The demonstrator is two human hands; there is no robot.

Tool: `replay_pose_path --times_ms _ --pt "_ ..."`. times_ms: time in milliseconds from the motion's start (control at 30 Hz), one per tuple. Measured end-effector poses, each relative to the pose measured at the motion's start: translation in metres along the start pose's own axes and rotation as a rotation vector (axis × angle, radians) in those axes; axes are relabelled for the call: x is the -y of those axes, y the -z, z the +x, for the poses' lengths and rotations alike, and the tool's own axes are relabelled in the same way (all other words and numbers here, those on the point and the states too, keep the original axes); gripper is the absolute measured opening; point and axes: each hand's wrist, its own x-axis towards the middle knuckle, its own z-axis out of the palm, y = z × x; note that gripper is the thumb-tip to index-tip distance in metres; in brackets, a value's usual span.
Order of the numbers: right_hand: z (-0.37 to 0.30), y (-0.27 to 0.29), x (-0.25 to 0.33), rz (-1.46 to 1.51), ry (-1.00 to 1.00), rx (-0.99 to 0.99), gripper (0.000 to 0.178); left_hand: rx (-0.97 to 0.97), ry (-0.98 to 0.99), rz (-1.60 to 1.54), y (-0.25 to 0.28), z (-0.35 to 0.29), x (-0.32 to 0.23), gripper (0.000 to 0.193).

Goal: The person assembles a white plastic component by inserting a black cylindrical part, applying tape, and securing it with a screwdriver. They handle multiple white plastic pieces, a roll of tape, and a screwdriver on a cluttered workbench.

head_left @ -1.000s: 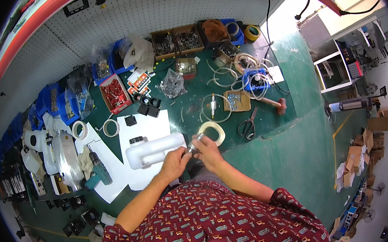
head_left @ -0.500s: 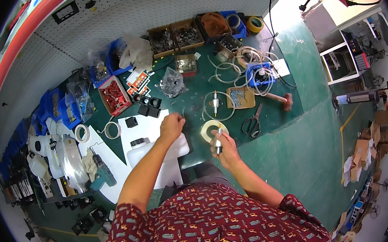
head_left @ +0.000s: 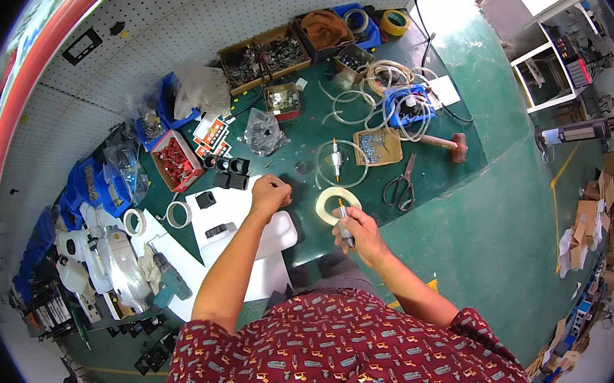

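Note:
My right hand (head_left: 362, 232) grips a small silver cylindrical fitting (head_left: 344, 221) with a brass-coloured tip, held upright in front of a roll of cream tape (head_left: 326, 206). My left hand (head_left: 271, 195) is closed, its fingers curled above the far end of a white plastic tank (head_left: 274, 234) with a black cap (head_left: 216, 232). What those fingers hold, if anything, is hidden. The tank lies on white paper (head_left: 263, 277). Beyond the tape, a second silver fitting (head_left: 337, 160) rests on the green table, inside a loop of clear tube (head_left: 365, 164).
Scissors (head_left: 400, 188) and a mallet (head_left: 456, 147) lie to the right, near a cardboard tray of small parts (head_left: 378, 146) and coiled tubing (head_left: 385, 78). Black square parts (head_left: 231, 173), a red-parts box (head_left: 176, 162) and a drill (head_left: 171, 279) sit to the left.
The whole view has shifted slightly. My left hand's fingers have turned a little while staying curled above the tank. My right hand still grips the fitting, now a bit less tilted.

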Motion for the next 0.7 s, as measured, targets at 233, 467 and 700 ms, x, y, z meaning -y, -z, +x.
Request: replay_pose_path --times_ms 233,467,700 --pt "0.009 -0.029 0.021 -0.112 0.069 0.081 0.027 0.301 -0.005 -0.632 -0.007 -0.118 -0.007 0.013" --pt "0.033 -0.041 0.012 -0.233 0.195 0.071 0.022 0.297 -0.18 -0.394 -0.015 -0.136 0.012 0.007" --pt "0.141 -0.028 -0.015 -0.707 0.605 -0.305 0.03 -0.02 -0.261 -0.154 0.01 -0.087 -0.013 0.013"
